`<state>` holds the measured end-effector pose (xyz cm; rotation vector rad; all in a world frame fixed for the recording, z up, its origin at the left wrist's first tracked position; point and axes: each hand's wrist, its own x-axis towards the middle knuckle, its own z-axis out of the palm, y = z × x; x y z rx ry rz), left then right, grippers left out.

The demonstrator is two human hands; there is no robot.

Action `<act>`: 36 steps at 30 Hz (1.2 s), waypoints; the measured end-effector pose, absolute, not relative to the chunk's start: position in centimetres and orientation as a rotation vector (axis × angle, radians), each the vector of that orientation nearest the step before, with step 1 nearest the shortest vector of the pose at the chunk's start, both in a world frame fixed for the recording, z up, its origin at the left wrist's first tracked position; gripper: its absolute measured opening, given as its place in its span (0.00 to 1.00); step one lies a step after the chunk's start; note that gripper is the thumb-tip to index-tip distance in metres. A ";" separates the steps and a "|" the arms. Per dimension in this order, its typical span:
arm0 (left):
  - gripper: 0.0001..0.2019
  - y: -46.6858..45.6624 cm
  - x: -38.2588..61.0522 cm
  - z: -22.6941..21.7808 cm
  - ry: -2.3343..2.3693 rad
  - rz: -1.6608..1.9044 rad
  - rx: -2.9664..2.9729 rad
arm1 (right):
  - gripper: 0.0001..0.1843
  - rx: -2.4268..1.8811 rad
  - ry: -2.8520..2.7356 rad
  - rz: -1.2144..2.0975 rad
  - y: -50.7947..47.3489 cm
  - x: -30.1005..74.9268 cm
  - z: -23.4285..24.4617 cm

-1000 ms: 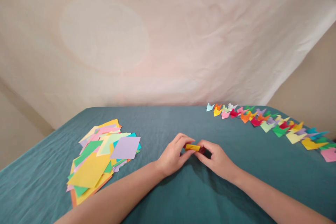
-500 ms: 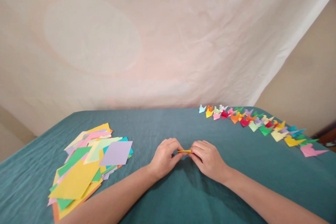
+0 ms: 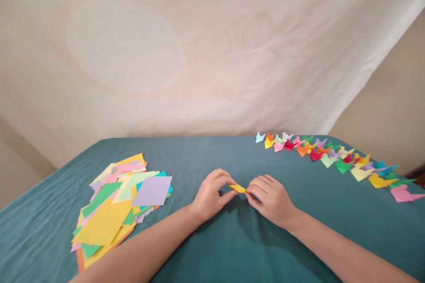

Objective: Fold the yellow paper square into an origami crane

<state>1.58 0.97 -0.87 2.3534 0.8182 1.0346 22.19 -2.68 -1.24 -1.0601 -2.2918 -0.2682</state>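
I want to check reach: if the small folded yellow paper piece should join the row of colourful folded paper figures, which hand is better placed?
Probably the right hand: it pinches the folded yellow paper piece, and the row of folded paper figures lies on its side. The left hand would reach across.

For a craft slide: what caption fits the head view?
Left hand and right hand pinch a small folded yellow paper over a teal tablecloth, between loose coloured paper squares and folded paper figures.
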 end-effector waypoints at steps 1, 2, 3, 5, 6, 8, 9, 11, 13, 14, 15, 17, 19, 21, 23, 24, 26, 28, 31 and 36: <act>0.06 0.9 1.6 -0.8 0.817 1.028 2.382 | 0.11 -1.056 -2.325 -0.334 -2.7 22.2 -1.2; 0.06 0.8 1.6 -0.8 0.815 1.017 2.412 | 0.11 -1.054 -2.355 -0.395 -2.8 22.1 -1.2; 0.05 0.8 1.5 -0.7 0.814 1.003 2.441 | 0.12 -1.053 -2.382 -0.449 -2.8 22.1 -1.2; 0.03 0.6 1.5 -0.6 0.814 0.964 2.493 | 0.13 -1.062 -2.429 -0.536 -2.9 21.9 -1.2; 0.03 0.6 1.5 -0.5 0.816 0.941 2.516 | 0.13 -1.069 -2.446 -0.566 -3.0 21.9 -1.2; 0.02 0.5 1.6 -0.4 0.824 0.892 2.557 | 0.13 -1.082 -2.472 -0.602 -3.0 21.7 -1.1; 0.02 0.5 1.6 -0.4 0.829 0.868 2.576 | 0.13 -1.087 -2.481 -0.610 -3.0 21.6 -1.1; 0.02 0.5 1.6 -0.4 0.842 0.820 2.612 | 0.13 -1.091 -2.496 -0.605 -3.1 21.5 -1.1; 0.02 0.5 1.6 -0.4 0.855 0.771 2.644 | 0.13 -1.099 -2.508 -0.563 -3.1 21.4 -1.3; 0.02 0.5 1.6 -0.4 0.861 0.749 2.658 | 0.12 -1.105 -2.510 -0.530 -3.1 21.4 -1.4; 0.02 0.5 1.6 -0.5 0.866 0.731 2.669 | 0.12 -1.117 -2.509 -0.487 -3.1 21.5 -1.5; 0.02 0.4 1.6 -0.5 0.875 0.698 2.685 | 0.10 -1.147 -2.490 -0.376 -3.0 21.6 -1.7; 0.01 0.4 1.6 -0.5 0.883 0.668 2.693 | 0.08 -1.179 -2.464 -0.245 -3.0 21.7 -1.8; 0.02 0.4 1.6 -0.6 0.885 0.638 2.697 | 0.08 -1.198 -2.448 -0.118 -3.0 21.9 -1.8; 0.03 0.4 1.5 -0.6 0.880 0.617 2.700 | 0.07 -1.204 -2.438 -0.016 -3.0 22.0 -1.7; 0.04 0.4 1.5 -0.6 0.875 0.611 2.701 | 0.07 -1.205 -2.431 0.031 -3.0 22.0 -1.7; 0.07 0.4 1.5 -0.7 0.863 0.605 2.703 | 0.06 -1.205 -2.408 0.122 -3.0 22.1 -1.7; 0.08 0.4 1.4 -0.7 0.855 0.606 2.697 | 0.06 -1.199 -2.377 0.204 -2.9 22.1 -1.7; 0.08 0.5 1.4 -0.8 0.846 0.613 2.669 | 0.05 -1.180 -2.352 0.297 -2.8 22.2 -1.8; 0.07 0.6 1.4 -0.7 0.857 0.622 2.627 | 0.06 -1.192 -2.327 0.453 -2.5 22.5 -1.6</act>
